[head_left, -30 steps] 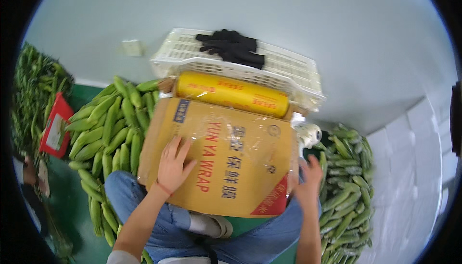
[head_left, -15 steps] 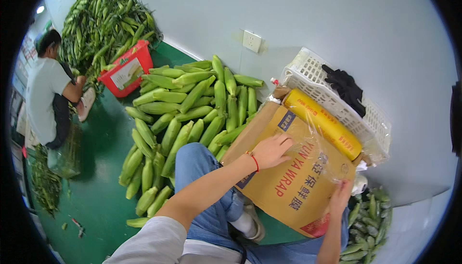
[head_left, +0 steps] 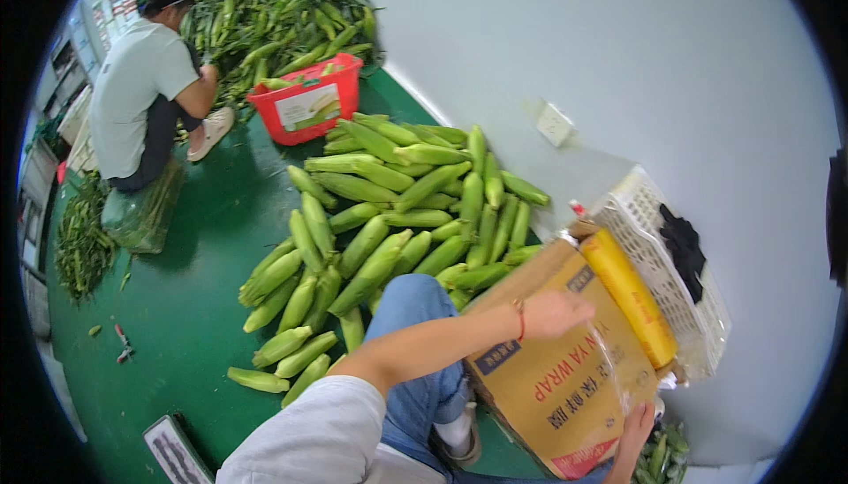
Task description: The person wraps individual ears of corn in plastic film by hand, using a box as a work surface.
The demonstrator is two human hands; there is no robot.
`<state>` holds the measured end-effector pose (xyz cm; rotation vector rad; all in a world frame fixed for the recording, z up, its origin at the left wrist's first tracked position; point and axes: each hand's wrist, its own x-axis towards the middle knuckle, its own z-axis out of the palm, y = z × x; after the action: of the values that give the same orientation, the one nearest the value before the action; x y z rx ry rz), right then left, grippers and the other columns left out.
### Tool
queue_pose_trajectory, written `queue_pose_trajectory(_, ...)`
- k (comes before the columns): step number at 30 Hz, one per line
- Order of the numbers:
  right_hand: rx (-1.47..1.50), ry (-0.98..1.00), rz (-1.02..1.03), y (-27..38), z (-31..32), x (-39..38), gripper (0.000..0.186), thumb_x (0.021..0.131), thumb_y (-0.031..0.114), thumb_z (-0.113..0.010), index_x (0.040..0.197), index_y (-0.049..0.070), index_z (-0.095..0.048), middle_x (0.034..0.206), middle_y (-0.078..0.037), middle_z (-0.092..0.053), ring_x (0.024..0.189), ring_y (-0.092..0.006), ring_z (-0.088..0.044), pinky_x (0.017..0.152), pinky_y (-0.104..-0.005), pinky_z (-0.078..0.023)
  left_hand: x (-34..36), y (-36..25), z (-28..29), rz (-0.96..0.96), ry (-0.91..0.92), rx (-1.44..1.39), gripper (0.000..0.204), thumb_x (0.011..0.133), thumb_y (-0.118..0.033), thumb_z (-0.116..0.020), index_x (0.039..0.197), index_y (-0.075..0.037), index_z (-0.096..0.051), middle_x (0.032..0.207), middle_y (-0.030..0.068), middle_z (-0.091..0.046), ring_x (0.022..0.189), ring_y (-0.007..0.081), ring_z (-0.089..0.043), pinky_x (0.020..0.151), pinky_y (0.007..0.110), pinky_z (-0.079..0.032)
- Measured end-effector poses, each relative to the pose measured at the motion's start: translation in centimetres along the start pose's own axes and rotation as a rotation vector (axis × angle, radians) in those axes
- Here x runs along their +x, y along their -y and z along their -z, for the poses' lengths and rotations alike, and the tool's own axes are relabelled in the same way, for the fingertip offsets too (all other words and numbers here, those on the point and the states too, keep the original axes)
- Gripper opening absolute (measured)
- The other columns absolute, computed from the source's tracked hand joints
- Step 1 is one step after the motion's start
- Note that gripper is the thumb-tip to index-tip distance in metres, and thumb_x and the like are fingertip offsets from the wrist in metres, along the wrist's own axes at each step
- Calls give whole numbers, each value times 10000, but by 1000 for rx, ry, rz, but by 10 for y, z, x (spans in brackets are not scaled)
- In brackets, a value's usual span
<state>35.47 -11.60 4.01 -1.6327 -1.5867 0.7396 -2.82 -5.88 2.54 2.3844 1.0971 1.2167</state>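
Note:
A brown cardboard box [head_left: 552, 387] lies tilted across my lap, with a yellow roll of wrap [head_left: 629, 297] along its far edge. My left hand [head_left: 555, 313] presses down on the box's upper face, a red band on the wrist. My right hand [head_left: 632, 428] grips the box's lower right edge. My knee in blue jeans [head_left: 415, 303] shows beside the box.
Corn cobs in green husks [head_left: 389, 210] are piled on the green floor to my left. A white plastic crate [head_left: 654, 254] with a black cloth [head_left: 685, 245] stands against the wall. Farther off, another person [head_left: 146, 86] crouches by a red basket [head_left: 309, 100] and a big corn heap [head_left: 274, 7].
The view has swung left and away from the box, bringing the floor, corn pile and crouching person into sight. Both hands stay on the box.

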Motion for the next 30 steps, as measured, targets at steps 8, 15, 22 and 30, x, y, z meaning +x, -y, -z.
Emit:
queue_pose_trajectory(8, -654, 593, -97, 4, -7, -129, 388, 972, 296, -487, 1203, -2, -580, 1111, -264, -615, 1030, -418, -582, 859, -446, -467, -148, -103, 50, 73, 31, -48, 83, 820, -91, -596, 889, -73, -552, 906, 93, -578, 815, 279, -604, 727, 370, -512)
queue_pose_trajectory(15, -720, 552, -66, 26, -18, -126, 363, 964, 297, -505, 1112, -11, -626, 1033, -265, -634, 981, -416, -594, 838, -447, -469, -238, 6, 119, 977, -652, 558, 295, 796, -147, -664, 1052, -51, -554, 968, 168, -562, 936, 346, -534, 770, 439, -440)
queue_pose_trajectory(22, -725, 567, -14, 5, -20, -128, 314, 963, 285, -518, 1067, 18, -646, 1030, -225, -635, 954, -386, -600, 839, -432, -474, -364, 71, 77, 1585, -118, 339, 826, 810, -311, -699, 1458, -82, -241, 1328, 240, -428, 1043, 402, -564, 929, 440, -452)
queue_pose_trajectory(30, -702, 267, 46, 17, -37, -138, 320, 898, 358, -573, 719, 93, -579, 636, -134, -610, 587, -346, -621, 522, -450, -492, -197, -55, 155, 823, -552, -228, 646, 834, -50, -611, 1417, 0, -336, 1331, 131, -492, 1184, 247, -509, 1006, 361, -402)
